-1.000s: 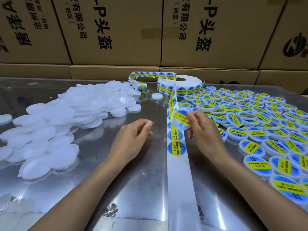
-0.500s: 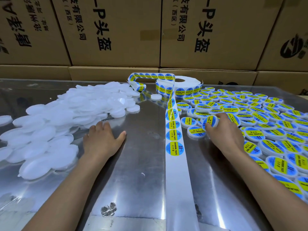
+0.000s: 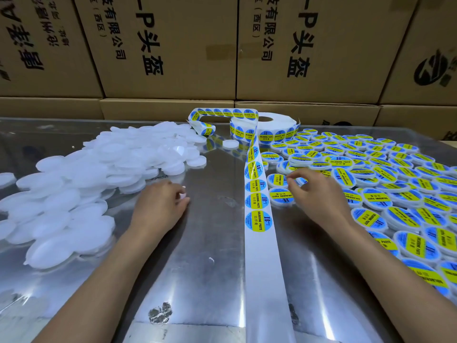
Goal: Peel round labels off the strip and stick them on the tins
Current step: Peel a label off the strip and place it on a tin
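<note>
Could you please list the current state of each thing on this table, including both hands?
Left hand: fingers curled round a plain white tin.
Right hand: over the labelled tins, holding nothing visible.
Label strip: unrolled toward the person; near end already peeled bare.
Label roll: lying flat.
Unlabelled tins: heaped on the left.
</note>
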